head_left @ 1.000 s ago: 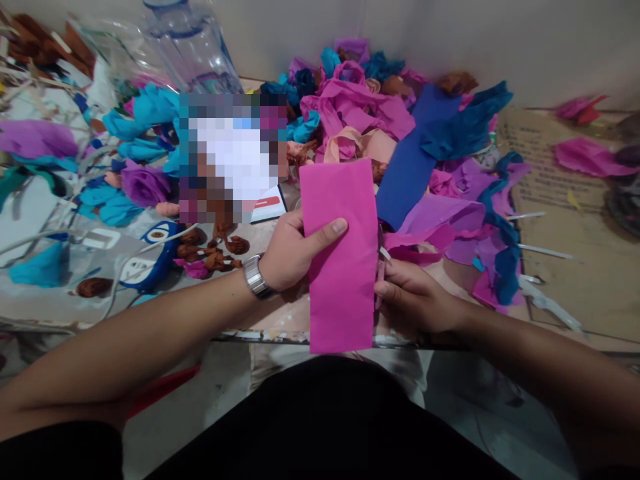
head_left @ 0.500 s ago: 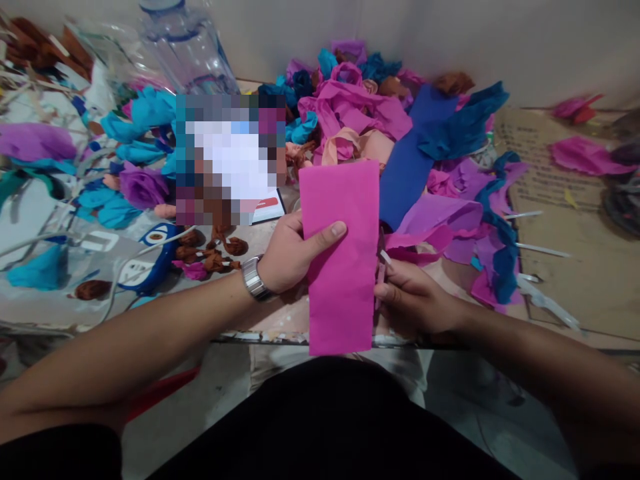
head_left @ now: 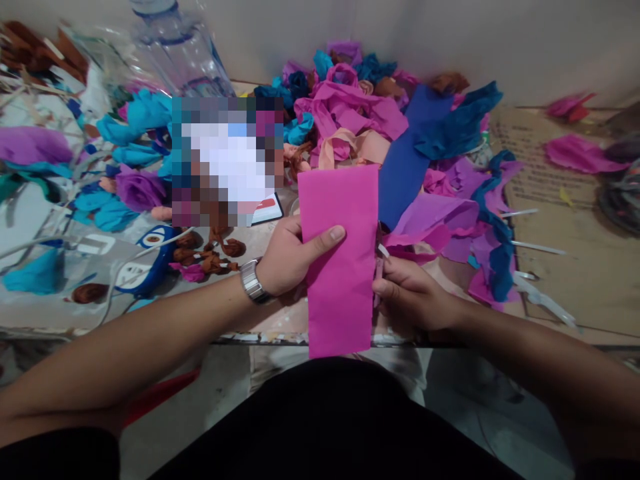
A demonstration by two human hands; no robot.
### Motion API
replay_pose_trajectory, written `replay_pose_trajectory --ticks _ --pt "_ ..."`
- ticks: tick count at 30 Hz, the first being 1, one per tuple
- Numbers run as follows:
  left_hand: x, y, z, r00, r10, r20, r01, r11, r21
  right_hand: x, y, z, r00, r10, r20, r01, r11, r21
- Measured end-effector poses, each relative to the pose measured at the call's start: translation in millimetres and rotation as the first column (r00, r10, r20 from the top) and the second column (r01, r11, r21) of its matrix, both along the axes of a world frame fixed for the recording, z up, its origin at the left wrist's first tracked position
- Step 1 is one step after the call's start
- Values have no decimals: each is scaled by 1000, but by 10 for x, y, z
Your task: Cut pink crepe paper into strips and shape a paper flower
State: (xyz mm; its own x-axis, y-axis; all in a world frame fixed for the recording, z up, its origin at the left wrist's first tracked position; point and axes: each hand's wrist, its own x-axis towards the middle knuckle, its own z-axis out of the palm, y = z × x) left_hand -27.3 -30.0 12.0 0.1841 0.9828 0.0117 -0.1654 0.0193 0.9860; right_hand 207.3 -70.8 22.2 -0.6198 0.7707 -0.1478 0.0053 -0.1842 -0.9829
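Note:
A folded piece of bright pink crepe paper [head_left: 340, 300] stands upright in front of me, its lower end past the table edge. My left hand [head_left: 295, 257] grips its left side, thumb flat on the front and fingers hidden behind. At the right edge of the paper, my right hand [head_left: 407, 290] is closed around what looks like a pair of scissors [head_left: 379, 273]. Only a pinkish handle part and a small pale piece of them show; the blades are mostly hidden.
Crepe-paper flowers and scraps [head_left: 355, 110] are heaped behind the paper, with a blue strip [head_left: 410, 160] among them. A phone [head_left: 267, 208], partly blurred out, lies left of centre. Farther back stands a clear plastic bottle [head_left: 185, 50]. Cardboard [head_left: 560, 253] covers the right side.
The view has shifted slightly. Both hands keep their hold, and the pink crepe paper stays nearly where it was, its top a touch lower.

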Motion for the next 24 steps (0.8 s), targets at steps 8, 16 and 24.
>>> replay_pose_trajectory --ticks 8,16,24 --pt "-10 2 -8 1000 -14 -6 14 1000 11 -16 -6 25 1000 -11 -3 11 999 -49" --pt "-33 48 3 995 -29 93 33 998 -44 -12 -3 35 994 36 -100 -37 999 -6" --pt "-37 42 18 992 -74 106 80 995 -53 -2 -1 -11 991 55 -118 -54 998 17"
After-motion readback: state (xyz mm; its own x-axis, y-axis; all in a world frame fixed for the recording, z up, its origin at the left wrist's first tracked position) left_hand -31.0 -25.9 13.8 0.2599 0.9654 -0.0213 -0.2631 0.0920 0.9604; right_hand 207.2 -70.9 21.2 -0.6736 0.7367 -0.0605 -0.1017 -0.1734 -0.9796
